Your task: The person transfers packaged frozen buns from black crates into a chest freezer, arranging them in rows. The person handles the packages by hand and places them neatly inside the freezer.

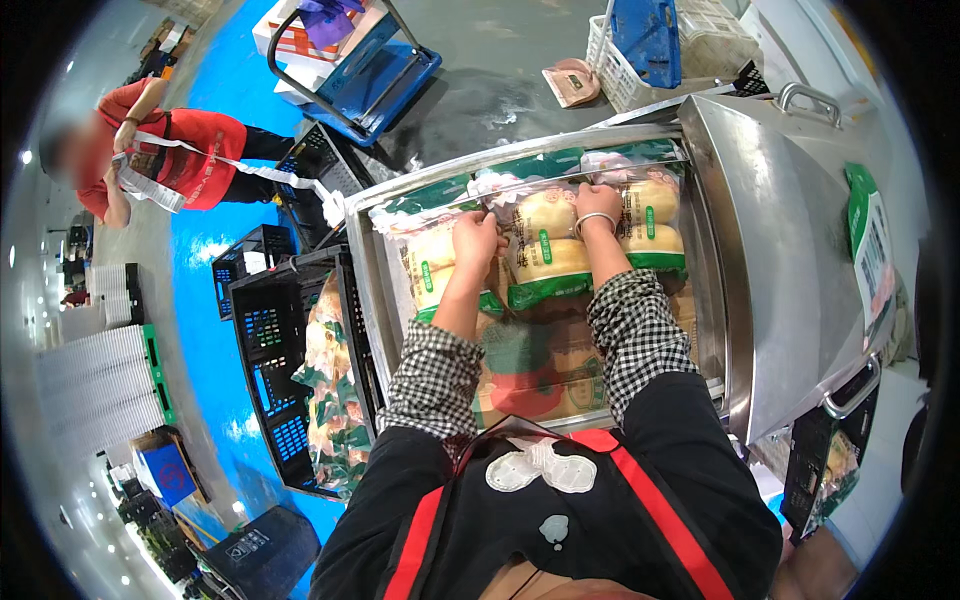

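Warehouse flooring, grey concrete with a bright blue painted lane, is spreading out around a stainless steel machine bed point(368, 290) where a person in checked sleeves and a dark apron with red straps is working. Nearest the body, flat printed packs point(540, 375) are lying on the bed under the forearms. Just beyond them, three clear plastic bags of pale round buns are sitting side by side across the tray. The left hand point(473, 238) is pressing down, fingers curled, on the top edge of the left bag point(432, 272). The right hand point(598, 203), with a band at its wrist, is resting between the middle bag point(545, 255) and the right bag point(652, 232), fingertips pinching at the bag mouths; I cannot tell how tightly it is closing.

These bags are likely light and soft, with slippery film and contents that would squash, so holding them by the loose film at the open end, not over the buns, seems wisest.

To the right, the hinged steel lid point(790, 270) is standing open. To the left, black crates point(270, 370) are holding more packs. Farther off, a person in red point(170, 150) is handling a white strip, near a blue trolley point(375, 70) and white baskets point(690, 40).
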The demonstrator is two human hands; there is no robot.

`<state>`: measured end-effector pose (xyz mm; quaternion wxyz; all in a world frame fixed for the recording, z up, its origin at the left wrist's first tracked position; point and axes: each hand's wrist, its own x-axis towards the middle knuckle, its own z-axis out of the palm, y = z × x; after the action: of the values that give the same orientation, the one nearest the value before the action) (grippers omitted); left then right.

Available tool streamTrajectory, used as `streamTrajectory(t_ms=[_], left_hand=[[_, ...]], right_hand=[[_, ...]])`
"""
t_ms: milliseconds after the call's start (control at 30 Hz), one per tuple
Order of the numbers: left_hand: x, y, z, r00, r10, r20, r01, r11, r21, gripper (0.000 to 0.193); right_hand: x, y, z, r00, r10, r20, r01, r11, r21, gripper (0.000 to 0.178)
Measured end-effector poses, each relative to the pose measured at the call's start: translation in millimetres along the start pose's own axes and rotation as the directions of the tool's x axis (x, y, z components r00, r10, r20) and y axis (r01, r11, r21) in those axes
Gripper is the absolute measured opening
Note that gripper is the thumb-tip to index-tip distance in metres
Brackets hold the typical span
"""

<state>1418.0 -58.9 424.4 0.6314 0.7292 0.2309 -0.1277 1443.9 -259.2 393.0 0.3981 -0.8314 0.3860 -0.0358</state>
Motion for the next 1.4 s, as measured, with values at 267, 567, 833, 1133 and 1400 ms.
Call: streamTrajectory(t_ms=[267, 567, 833, 1133, 1400], left_hand=[[48.3, -14.7, 29.2, 0.916, -0.29, -0.276, 0.192, 0.923, -0.332, 0.015], [11.2, 26.4, 44.6, 0.845, -0.118, -0.521, 0.238, 0.956, 0.17, 0.02], [2.2, 36.3, 38.0, 0.864, -0.066, -0.499, 0.218, 0.942, 0.253, 0.021], [15.7, 20.1, 20.2, 0.513, 0.849, 0.125, -0.635, 0.277, 0.722, 0.014], [25.9, 11.8, 9.8, 0.477, 0.804, 0.356, -0.69, 0.091, 0.718, 0.021]], right_hand=[[1.1, 2.6, 5.2, 0.996, 0.048, 0.081, -0.065, 0.972, 0.225, 0.036], [4.9, 0.7, 4.8, 0.999, 0.027, -0.036, -0.027, 1.0, 0.008, 0.028], [-1.2, -6.0, -3.5, 1.0, -0.009, -0.009, 0.009, 1.0, 0.008, 0.029], [-22.9, -12.0, -42.0, 0.893, -0.447, -0.056, 0.446, 0.895, -0.022, 0.017], [19.6, 0.6, -27.8, 0.516, -0.835, 0.191, 0.829, 0.43, -0.359, 0.022]])
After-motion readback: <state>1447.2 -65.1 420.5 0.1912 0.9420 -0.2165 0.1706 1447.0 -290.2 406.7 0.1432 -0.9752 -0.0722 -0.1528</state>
